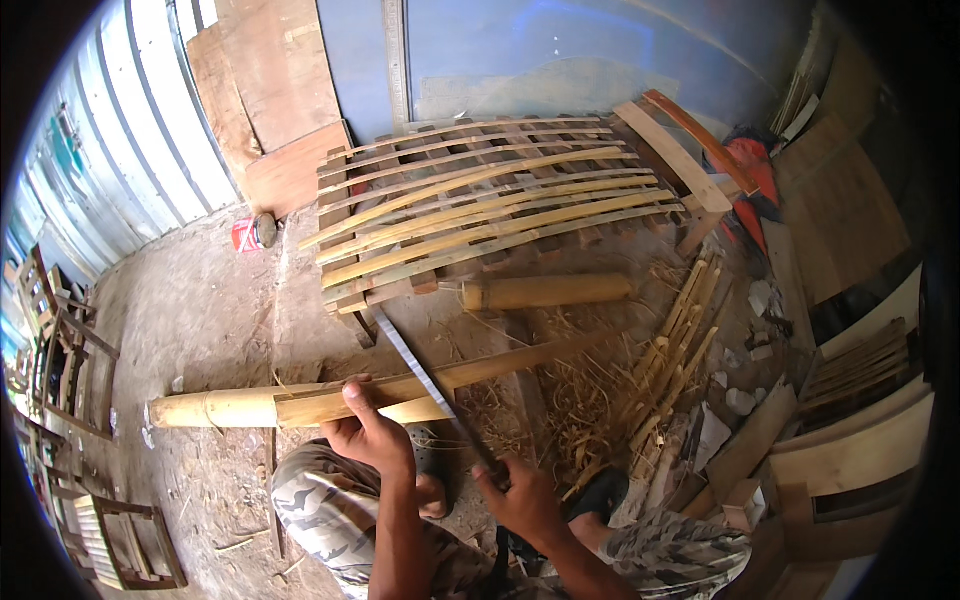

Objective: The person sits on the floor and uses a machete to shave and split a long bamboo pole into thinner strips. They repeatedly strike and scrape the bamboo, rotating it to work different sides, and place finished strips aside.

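Observation:
My left hand (pixel 368 428) is closed round a split bamboo strip (pixel 505 365) that runs across in front of me, its thumb pointing up. My right hand (pixel 518 497) grips the handle of a long-bladed knife (pixel 408 352). The blade slants up to the far left and crosses the strip to the right of my left hand; whether its edge touches the bamboo I cannot tell. Beneath the strip's left end lies a thicker bamboo piece (pixel 215 409) with a node ring. Camouflage trousers (pixel 325 505) show on my bent legs.
Beyond my hands, long bamboo slats (pixel 490 215) lie across a slatted wooden rack. A short bamboo pole (pixel 550 291) is on the ground before it. Shavings (pixel 585 410) and a bundle of split strips (pixel 680 350) lie to the right. A red can (pixel 246 235) stands far left.

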Demonstrator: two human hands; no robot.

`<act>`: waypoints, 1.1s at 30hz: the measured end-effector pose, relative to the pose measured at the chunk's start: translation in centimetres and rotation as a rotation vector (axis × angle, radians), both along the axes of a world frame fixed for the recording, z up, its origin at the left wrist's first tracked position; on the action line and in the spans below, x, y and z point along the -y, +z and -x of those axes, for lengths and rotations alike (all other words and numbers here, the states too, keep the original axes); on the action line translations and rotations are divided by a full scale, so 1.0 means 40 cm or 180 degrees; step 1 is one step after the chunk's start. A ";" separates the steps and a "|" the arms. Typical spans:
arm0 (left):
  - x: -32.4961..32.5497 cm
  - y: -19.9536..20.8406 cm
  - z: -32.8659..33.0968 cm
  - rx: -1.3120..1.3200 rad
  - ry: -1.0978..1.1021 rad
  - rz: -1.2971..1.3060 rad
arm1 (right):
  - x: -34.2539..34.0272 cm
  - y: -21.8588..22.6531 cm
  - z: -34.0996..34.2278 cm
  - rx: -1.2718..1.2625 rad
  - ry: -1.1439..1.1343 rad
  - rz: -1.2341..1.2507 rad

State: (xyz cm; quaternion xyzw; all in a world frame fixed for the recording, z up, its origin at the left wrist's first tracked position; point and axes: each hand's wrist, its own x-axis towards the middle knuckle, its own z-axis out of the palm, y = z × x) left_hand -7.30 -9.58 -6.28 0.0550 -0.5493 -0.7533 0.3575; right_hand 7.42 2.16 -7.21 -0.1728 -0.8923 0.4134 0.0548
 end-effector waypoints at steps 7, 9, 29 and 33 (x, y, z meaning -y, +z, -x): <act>0.004 -0.008 0.001 -0.0037 0.0055 0.0158 | -0.006 -0.010 0.030 0.0059 0.0006 -0.0379; 0.006 -0.009 -0.001 -0.0053 0.0057 0.0241 | -0.002 0.030 0.026 -0.0029 0.0145 -0.0461; -0.021 0.019 -0.052 -0.0176 -0.0179 0.0233 | -0.068 0.015 0.016 0.0238 -0.0241 -0.0519; -0.014 0.010 -0.064 -0.0290 -0.0384 0.0310 | -0.004 0.026 -0.001 -0.0471 0.0019 -0.0509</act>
